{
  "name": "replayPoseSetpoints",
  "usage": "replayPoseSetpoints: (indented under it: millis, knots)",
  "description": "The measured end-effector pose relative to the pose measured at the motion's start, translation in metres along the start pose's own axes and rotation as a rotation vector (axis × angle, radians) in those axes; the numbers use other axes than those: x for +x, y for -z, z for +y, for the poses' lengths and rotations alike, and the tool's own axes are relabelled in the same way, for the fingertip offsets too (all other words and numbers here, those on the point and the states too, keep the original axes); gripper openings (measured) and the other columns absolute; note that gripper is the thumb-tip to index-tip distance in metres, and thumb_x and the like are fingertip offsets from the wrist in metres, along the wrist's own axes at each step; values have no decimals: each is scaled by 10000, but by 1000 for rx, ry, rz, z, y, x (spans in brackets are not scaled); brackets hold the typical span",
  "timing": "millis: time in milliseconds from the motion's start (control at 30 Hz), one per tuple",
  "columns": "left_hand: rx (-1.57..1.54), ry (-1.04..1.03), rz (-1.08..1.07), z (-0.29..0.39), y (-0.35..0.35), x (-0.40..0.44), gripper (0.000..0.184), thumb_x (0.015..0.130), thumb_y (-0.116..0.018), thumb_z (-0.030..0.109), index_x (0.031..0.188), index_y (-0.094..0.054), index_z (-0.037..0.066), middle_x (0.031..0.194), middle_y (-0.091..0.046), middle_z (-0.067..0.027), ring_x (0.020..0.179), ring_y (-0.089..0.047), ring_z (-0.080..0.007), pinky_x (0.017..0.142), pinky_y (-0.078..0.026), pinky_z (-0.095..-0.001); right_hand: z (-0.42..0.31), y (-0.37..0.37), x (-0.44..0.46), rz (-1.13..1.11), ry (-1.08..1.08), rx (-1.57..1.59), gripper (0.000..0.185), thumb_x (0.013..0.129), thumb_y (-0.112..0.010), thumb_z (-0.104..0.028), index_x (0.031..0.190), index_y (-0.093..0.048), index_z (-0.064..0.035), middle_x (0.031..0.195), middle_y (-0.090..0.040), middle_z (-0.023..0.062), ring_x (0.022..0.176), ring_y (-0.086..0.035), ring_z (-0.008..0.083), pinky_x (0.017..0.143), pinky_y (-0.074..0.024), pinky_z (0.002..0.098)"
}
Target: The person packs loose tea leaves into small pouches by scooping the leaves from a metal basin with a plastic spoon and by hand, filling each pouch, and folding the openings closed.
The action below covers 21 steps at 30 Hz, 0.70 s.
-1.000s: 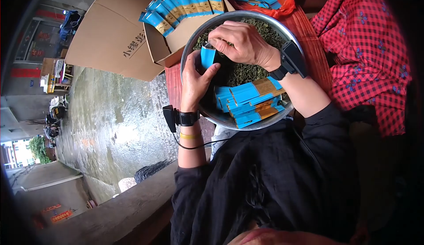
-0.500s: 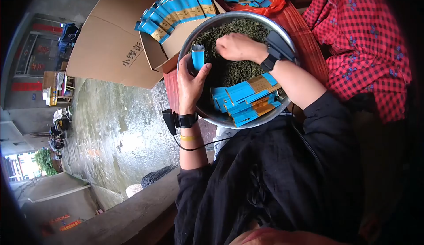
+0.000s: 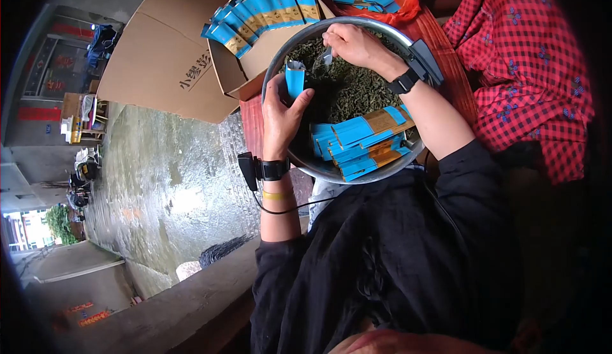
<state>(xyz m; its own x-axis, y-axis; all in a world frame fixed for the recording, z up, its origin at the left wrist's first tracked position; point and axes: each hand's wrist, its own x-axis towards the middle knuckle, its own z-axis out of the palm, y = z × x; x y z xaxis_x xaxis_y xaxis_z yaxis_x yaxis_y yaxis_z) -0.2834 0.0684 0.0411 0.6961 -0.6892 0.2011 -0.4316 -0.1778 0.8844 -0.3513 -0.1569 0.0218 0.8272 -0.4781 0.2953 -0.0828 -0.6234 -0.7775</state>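
Note:
My left hand (image 3: pixel 280 115) is wrapped round a small blue packet (image 3: pixel 295 82), held upright with its silvery mouth open at the top, over the left side of a round metal bowl (image 3: pixel 417 152). Dark green dried leaves (image 3: pixel 363 92) fill much of the bowl. Above them my right hand (image 3: pixel 357 46) pinches a small spoon (image 3: pixel 324 59), its bowl tilted down near the leaves and a little right of the packet. A pile of blue and gold packets (image 3: pixel 366 138) lies in the near part of the bowl.
Behind the bowl stands a cardboard box (image 3: pixel 239 80) with rows of blue and gold packets (image 3: pixel 268 11). An orange-red plastic bag (image 3: pixel 408 0) holds more packets. Red checked cloth (image 3: pixel 523 67) hangs at the right. Wet ground (image 3: pixel 172 175) shows at the left.
My right hand first drew away from the packet's mouth and dipped toward the leaves; now it is raised with the spoon visible. My left hand still holds the packet.

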Motion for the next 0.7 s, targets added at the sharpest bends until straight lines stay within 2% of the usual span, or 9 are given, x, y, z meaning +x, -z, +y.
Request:
replayPoseSetpoints:
  millis: [100, 167, 200, 267, 333, 433, 533, 667, 700]
  knots:
    - [16, 20, -3, 12, 1, -1, 530, 789, -787, 166, 1203, -520, -29, 1065, -640, -125, 934, -610, -173, 840, -496, -307, -1, 2, -2, -17, -13, -33, 273, 958, -493, -247, 916, -617, -7, 767, -668, 96, 708, -666, 214, 662, -518, 356]
    - [35, 32, -7, 14, 1, -2, 527, 791, -785, 164, 1203, -521, -29, 1066, -640, -125, 934, -611, -173, 838, -497, -306, -18, 8, -11, 17, -12, -348, 269, 952, -490, -274, 957, -622, -40, 838, -677, 136, 789, -666, 315, 698, -516, 435]
    - [48, 24, -3, 13, 1, -2, 525, 792, -784, 163, 1204, -521, -29, 1068, -639, -126, 938, -611, -175, 842, -496, -307, -20, 5, -12, 16, -16, -347, 269, 952, -490, -274, 957, -622, -40, 838, -677, 136, 789, -666, 315, 698, -516, 435]
    - [61, 13, -9, 12, 1, -1, 524, 793, -783, 162, 1205, -521, -29, 1070, -638, -126, 942, -611, -177, 845, -496, -309, -20, -3, -15, -168, -53, -290, 267, 944, -490, -298, 993, -626, -74, 898, -670, 169, 865, -642, 378, 743, -499, 484]
    - [54, 40, -22, 10, 2, 0, 532, 794, -783, 166, 1210, -518, -31, 1076, -637, -131, 959, -612, -185, 858, -494, -315, -19, -11, -17, -278, -30, -162, 275, 940, -498, -291, 981, -628, -53, 889, -672, 176, 878, -647, 370, 781, -500, 454]
    - [64, 28, -20, 9, 2, 0, 542, 791, -786, 173, 1215, -516, -30, 1084, -638, -137, 970, -615, -192, 865, -493, -321, -13, -15, -12, -262, -1, -83, 291, 949, -499, -286, 940, -632, -27, 817, -681, 155, 802, -673, 306, 728, -513, 410]
    - [72, 31, -10, 15, 2, -2, 553, 785, -791, 181, 1217, -517, -29, 1090, -639, -141, 973, -617, -195, 866, -494, -323, -13, -9, -6, -285, -158, 180, 327, 916, -481, -320, 894, -654, -44, 780, -692, 126, 785, -682, 272, 756, -516, 399]
    - [93, 62, -11, 12, 2, -2, 560, 783, -794, 189, 1217, -518, -29, 1087, -641, -143, 967, -618, -196, 862, -495, -323, -10, 4, 1, -79, -115, 204, 359, 920, -469, -349, 876, -648, -41, 698, -683, 62, 684, -673, 193, 675, -517, 343]
    - [59, 25, -7, 5, 0, 0, 562, 782, -796, 193, 1216, -518, -31, 1081, -642, -142, 960, -618, -195, 857, -496, -322, -11, 6, 2, -23, -100, 227, 329, 953, -475, -310, 883, -634, -30, 682, -650, 44, 664, -640, 150, 639, -500, 300]
